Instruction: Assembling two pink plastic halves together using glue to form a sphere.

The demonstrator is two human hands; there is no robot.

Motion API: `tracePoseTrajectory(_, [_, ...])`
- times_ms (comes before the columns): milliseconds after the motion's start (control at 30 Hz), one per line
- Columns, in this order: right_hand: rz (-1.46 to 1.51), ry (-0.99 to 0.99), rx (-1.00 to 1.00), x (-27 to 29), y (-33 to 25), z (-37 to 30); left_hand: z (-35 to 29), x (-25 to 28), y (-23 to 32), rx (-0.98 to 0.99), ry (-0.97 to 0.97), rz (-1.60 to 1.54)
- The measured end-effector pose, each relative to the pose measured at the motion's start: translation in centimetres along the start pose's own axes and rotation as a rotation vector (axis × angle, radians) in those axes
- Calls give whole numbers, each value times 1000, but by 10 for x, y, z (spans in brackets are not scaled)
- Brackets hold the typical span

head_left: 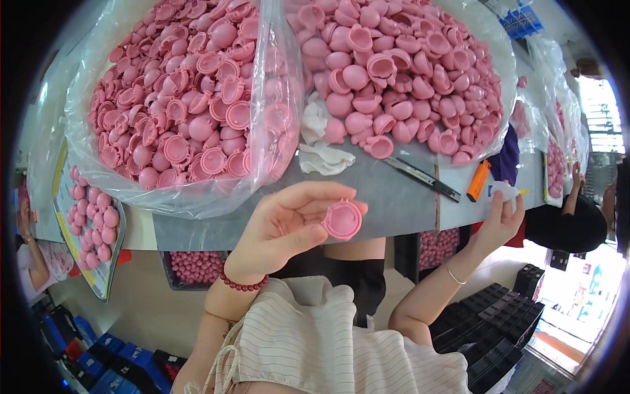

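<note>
My left hand (279, 220), with a red bead bracelet at its wrist, is closed on a small round pink plastic half-shell (342, 220). Its hollow, rimmed side shows, and it is held over the table's near edge. Off to the right, my right hand (500, 226) pinches a crumpled white tissue (504, 191) between thumb and fingers. A small yellow tip (523, 192) shows beside it; what that belongs to, I cannot tell. Pink half-shells (213, 161) fill a large clear bag on the left, and more pink pieces (400, 72) heap up in a second bag on the right.
Between the bags and my hands lie a box cutter (423, 177), an orange tool (479, 181) and crumpled white tissues (325, 159) on the grey table (387, 207). A tray (105, 279) of pink balls stands left; crates (187, 284) sit below. Other people are at both sides.
</note>
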State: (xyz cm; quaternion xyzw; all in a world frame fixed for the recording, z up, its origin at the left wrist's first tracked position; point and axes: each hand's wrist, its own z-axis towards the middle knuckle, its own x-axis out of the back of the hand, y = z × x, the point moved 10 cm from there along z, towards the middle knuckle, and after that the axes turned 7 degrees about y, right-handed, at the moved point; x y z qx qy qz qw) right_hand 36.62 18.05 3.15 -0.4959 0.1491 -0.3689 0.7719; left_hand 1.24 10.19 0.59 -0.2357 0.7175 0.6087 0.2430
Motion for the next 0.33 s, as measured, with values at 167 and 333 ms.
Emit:
tracePoseTrajectory(167, [-170, 127, 277, 1, -39, -5, 2, 4, -3, -45, -56, -13])
tracePoseTrajectory(333, [-278, -192, 669, -33, -87, -34, 5, 1, 1, -146, -60, 172])
